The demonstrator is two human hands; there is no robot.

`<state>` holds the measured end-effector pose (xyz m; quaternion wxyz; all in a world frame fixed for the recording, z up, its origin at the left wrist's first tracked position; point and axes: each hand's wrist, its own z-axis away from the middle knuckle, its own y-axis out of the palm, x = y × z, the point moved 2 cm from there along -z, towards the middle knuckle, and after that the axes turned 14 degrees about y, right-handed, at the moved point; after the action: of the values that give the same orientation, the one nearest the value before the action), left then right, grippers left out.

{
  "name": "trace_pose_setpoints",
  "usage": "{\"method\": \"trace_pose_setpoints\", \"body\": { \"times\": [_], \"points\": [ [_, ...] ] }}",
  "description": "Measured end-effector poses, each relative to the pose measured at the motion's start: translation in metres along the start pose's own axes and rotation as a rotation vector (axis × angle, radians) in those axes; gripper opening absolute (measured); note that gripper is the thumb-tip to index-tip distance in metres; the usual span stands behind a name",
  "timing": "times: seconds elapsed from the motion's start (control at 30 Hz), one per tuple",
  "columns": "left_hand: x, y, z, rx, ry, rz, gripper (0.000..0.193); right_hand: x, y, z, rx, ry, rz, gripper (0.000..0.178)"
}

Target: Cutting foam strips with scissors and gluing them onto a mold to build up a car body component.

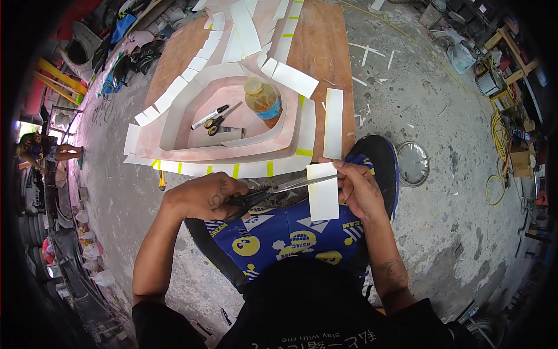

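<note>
While the left hand (214,195) curls its fingers around the scissors (251,201), the right hand (359,187) pinches 1 white card (323,203) just left of its fingertips; probably light and easily creased, it suits edge holds.

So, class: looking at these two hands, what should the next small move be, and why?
Probably the left hand should gently close the scissors, with the right hand keeping the white strip steady: a blade already lies across the strip near its upper end, and the right fingers grip its edge beside the blade tip.
</note>
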<state>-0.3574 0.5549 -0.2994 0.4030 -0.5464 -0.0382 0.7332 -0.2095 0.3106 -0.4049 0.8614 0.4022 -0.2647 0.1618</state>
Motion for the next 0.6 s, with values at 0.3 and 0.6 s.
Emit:
{"method": "trace_pose_setpoints", "body": {
  "times": [0.3, 0.6],
  "points": [
    [0.0015, -0.0023, -0.0004, 0.014, 0.016, -0.041, 0.018, 0.0027, 0.0057, 0.0033, 0.0, 0.02, 0.026, 0.041],
    [-0.0042, -0.0045, -0.0021, 0.004, -0.024, -0.003, 0.017, 0.0003, 0.0033, 0.0019, 0.008, 0.001, -0.004, 0.041]
  ]
}}
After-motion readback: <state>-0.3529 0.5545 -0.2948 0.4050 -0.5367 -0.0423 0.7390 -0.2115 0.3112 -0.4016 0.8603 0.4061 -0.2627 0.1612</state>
